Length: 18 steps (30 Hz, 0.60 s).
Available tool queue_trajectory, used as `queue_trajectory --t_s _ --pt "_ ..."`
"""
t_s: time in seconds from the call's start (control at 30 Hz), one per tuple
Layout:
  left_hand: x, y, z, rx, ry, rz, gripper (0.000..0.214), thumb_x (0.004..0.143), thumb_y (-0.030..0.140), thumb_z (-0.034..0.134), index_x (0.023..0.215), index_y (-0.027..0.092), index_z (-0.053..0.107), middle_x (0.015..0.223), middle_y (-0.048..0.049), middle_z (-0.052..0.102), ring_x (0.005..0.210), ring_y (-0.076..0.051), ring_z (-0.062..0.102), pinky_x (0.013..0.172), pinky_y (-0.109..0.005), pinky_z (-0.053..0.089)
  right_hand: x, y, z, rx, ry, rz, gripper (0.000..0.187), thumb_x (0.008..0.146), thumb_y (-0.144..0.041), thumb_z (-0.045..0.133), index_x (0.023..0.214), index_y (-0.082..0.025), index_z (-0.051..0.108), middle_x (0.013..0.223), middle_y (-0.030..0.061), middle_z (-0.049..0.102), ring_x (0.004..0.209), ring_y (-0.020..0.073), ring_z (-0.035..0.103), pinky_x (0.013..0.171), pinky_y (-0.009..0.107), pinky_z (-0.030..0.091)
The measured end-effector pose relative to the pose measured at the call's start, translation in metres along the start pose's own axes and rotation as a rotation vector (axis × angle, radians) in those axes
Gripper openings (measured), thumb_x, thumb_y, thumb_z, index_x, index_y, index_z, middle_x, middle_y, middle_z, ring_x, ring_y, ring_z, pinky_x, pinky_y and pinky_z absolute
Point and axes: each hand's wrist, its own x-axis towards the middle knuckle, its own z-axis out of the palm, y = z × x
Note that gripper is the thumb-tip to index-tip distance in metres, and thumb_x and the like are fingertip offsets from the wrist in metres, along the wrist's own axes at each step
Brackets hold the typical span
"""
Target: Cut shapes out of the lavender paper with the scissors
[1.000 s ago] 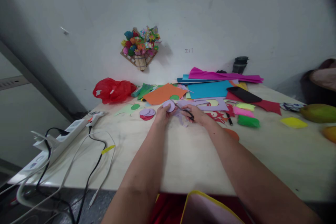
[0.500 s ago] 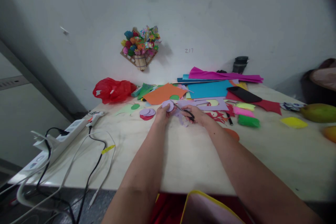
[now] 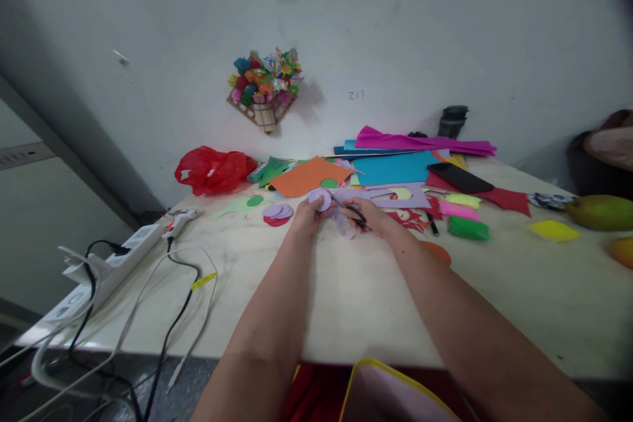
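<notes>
Between the fingers of my left hand (image 3: 307,212) is a round lilac paper disc (image 3: 320,200), tilted up off the table. My right hand (image 3: 368,212) is closed round the dark handles of a pair of scissors (image 3: 355,212), whose blades point left to the disc's edge. Curled lilac offcuts (image 3: 345,227) lie just below the scissors. Left of my hands, several lilac discs (image 3: 277,211) rest partly over a red disc (image 3: 275,221). Behind the scissors lies a lilac sheet (image 3: 419,196) with holes cut in it.
Coloured sheets, among them an orange one (image 3: 306,179) and a blue one (image 3: 393,169), lie along the back. A black phone (image 3: 459,178) and green packet (image 3: 469,229) are at right. A red plastic bag (image 3: 215,170) and power strip (image 3: 116,264) occupy the left side.
The lilac disc has shifted slightly right and turned a little in my left hand, against the scissor blades. My right hand stays nearly in place.
</notes>
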Motion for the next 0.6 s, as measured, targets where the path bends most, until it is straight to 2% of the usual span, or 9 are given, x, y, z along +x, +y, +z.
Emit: queue_trajectory --t_s 0.13,0.37,0.6 --pt "0.0001 -0.0011 -0.0007 0.013 -0.012 0.019 0.025 0.088 0.008 0.066 0.113 0.007 0.068 0.094 -0.0164 0.077 0.083 -0.024 0.077 0.065 -0.027 0.063 0.002 0.0029 -0.0011 0.002 0.005 -0.01 0.026 0.077 -0.031 0.07 0.097 -0.021 0.058 0.045 -0.0072 0.052 0.033 0.0102 0.042 0.034 0.019 0.029" --pt "0.0008 -0.0013 -0.0018 0.01 -0.011 0.013 0.031 0.084 0.012 0.074 0.114 0.008 0.068 0.096 -0.0157 0.078 0.088 -0.027 0.077 0.07 -0.032 0.064 0.0077 0.005 -0.0024 0.011 0.019 -0.004 0.027 0.073 -0.031 0.072 0.095 -0.021 0.06 0.045 -0.0076 0.051 0.034 0.0101 0.04 0.034 0.02 0.028" --pt "-0.0051 0.0036 0.0027 0.004 0.011 0.003 0.019 0.089 0.007 0.063 0.107 0.006 0.068 0.096 -0.0166 0.077 0.087 -0.025 0.077 0.075 -0.033 0.065 0.0061 0.0009 -0.001 0.037 0.006 -0.033 0.028 0.069 -0.027 0.073 0.093 -0.021 0.059 0.044 -0.0078 0.049 0.036 0.0104 0.039 0.034 0.02 0.026"
